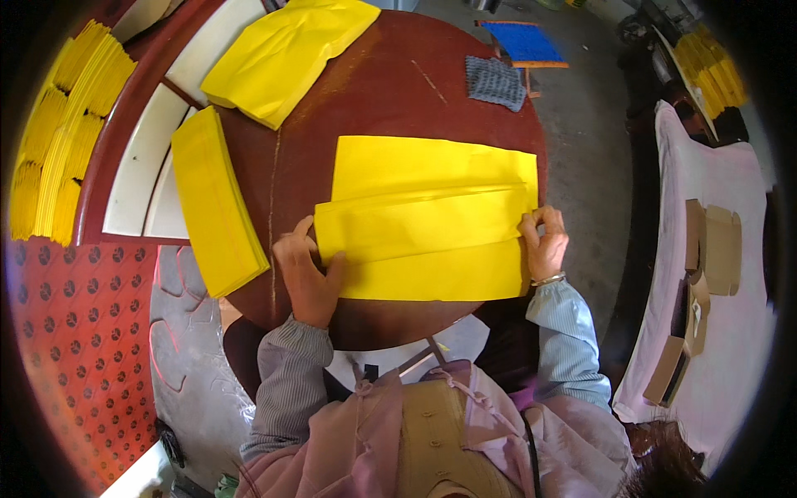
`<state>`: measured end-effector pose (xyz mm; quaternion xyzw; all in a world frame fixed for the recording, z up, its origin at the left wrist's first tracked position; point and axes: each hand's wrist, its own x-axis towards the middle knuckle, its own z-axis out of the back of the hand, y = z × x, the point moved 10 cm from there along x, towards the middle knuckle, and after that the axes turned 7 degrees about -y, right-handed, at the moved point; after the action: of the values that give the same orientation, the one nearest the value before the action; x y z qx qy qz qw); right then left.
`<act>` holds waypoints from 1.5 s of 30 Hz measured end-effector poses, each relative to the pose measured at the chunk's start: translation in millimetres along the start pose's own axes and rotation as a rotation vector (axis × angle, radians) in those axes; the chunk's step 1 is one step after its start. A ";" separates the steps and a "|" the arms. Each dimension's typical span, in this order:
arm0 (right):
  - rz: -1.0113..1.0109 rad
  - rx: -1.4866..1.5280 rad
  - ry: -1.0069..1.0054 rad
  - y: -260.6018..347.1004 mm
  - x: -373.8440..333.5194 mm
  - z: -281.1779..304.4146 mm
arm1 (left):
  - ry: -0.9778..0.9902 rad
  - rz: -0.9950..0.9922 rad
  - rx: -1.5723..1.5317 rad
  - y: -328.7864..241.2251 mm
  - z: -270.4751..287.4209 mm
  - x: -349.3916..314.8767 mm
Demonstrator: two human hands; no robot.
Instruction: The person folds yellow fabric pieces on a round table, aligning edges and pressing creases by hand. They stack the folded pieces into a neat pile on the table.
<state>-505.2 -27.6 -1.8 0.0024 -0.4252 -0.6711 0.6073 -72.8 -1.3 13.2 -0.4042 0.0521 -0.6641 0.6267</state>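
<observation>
A wide yellow paper sheet (432,278) lies on the round dark red table (390,83) in front of me. Across its middle runs a folded yellow band (423,222), with sheet showing above and below it. My left hand (307,274) grips the band's left end, thumb on top and fingers curled at the edge. At the opposite end, my right hand (544,241) is closed, thumb and index finger pinching the paper's right edge. How many layers each hand holds is hidden.
Left of the sheet lies a stack of folded yellow paper (214,203); a creased yellow sheet (286,58) sits farther back. A grey cloth (496,83) rests at the table's far right edge beside a blue-topped stool (527,43). Opened cardboard boxes (721,249) stand on pink cloth at right.
</observation>
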 end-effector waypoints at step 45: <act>0.089 -0.663 0.516 38.9 -14.5 -61.5 | 0.272 -0.035 0.533 -25.5 -92.4 1.3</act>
<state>-437.8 -46.8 -26.2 -0.0434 -0.0199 -0.7221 0.6902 -148.4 -37.6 -33.2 -0.1336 -0.0473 -0.7131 0.6865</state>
